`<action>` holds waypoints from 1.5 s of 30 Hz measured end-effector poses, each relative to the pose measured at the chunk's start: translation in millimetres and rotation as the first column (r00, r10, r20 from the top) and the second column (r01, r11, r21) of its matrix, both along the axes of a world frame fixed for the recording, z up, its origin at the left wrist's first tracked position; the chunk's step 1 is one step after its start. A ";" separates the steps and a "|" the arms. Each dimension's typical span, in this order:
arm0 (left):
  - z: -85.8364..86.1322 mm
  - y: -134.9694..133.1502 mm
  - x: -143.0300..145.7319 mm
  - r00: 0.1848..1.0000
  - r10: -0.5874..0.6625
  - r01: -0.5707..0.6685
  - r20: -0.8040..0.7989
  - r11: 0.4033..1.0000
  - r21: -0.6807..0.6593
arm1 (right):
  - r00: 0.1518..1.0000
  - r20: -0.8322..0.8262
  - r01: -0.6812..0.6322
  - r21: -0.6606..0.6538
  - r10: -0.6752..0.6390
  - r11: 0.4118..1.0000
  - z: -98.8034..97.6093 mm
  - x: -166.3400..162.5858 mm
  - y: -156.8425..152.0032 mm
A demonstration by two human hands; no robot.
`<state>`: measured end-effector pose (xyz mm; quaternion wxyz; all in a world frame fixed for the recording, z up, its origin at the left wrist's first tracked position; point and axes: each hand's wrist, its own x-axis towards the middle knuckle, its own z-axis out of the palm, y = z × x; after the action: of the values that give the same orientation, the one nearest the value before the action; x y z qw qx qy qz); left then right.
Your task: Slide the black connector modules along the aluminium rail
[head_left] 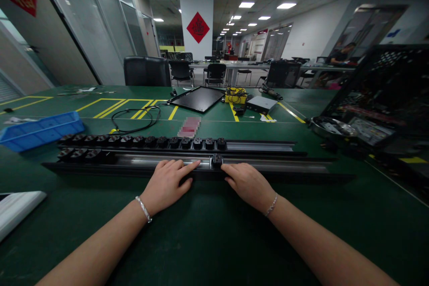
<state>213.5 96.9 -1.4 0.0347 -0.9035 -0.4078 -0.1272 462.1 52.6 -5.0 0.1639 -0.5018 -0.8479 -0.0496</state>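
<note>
A small black module [217, 160] sits in the near rail [275, 166], which lies lengthwise across the middle of the green worktop [208, 232]. A second rail [261, 145] just behind carries a row of like modules [144, 141]. Toward the left edge stands a blue bin [40, 130], and at the right edge a black crate [385, 89]; their contents cannot be made out. A metal dish [330, 126] lies beside the crate.

The left hand [167, 185] lies flat on the near rail, fingers stretched toward the module. The right hand [248, 183] mirrors it, fingertips at the module's other side. Neither pinches anything.
</note>
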 end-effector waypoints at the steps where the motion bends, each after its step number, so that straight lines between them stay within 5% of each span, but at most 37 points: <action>1: -0.1 0.0 0.0 1.000 0.000 0.000 0.001 1.000 0.001 | 1.000 -0.001 -0.001 0.001 0.001 1.000 -0.2 0.1 0.2; 45: -1.0 0.5 -1.1 1.000 -0.001 0.000 -0.007 1.000 -0.013 | 0.999 0.044 0.022 0.033 -0.023 0.999 -0.3 5.7 0.2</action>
<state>212.3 97.4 -2.5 0.0302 -0.9042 -0.4083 -0.1216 467.8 52.8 -5.3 0.1526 -0.5074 -0.8446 -0.0766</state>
